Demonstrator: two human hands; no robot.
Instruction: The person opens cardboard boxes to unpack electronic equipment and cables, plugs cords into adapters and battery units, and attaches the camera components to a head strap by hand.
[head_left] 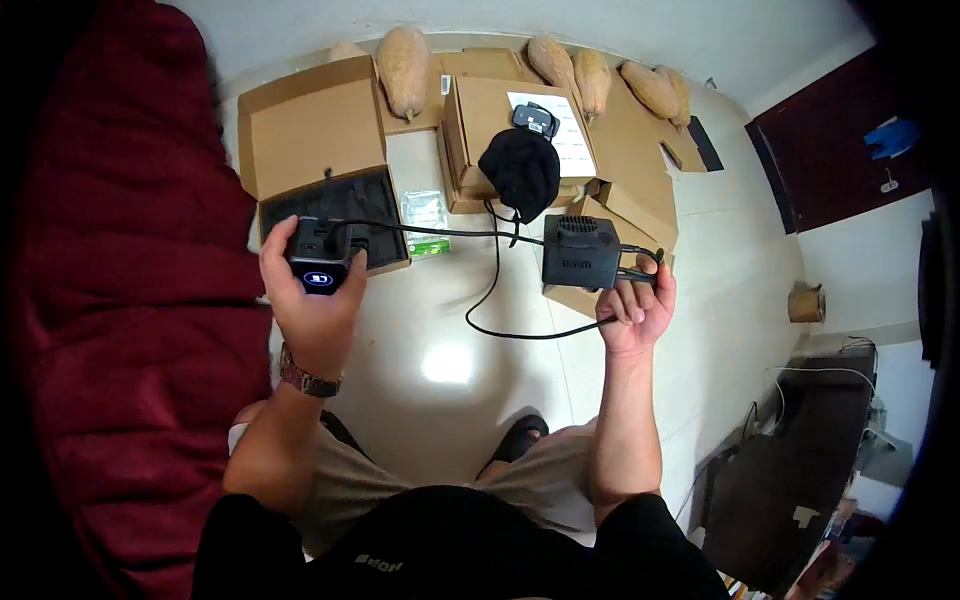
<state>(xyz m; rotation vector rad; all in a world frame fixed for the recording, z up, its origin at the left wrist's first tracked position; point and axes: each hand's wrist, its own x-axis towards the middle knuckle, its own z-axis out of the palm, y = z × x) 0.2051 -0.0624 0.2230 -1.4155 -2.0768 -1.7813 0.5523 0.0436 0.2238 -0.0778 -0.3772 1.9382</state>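
At the left, my left hand grips a black device with a small lit screen on its near side. A black cable runs from it to a black box-shaped unit with a round grille on top. My right hand is closed around the cables at that unit's right side, fingers pinched, the unit hanging beside them. Another cable loops down from a black pouch toward my right hand. The pouch lies on a closed cardboard box.
Behind my left hand is an open cardboard box with dark foam. Plastic packets lie beside it. Several gourds line the wall. A dark red couch fills the left; a dark table stands at right.
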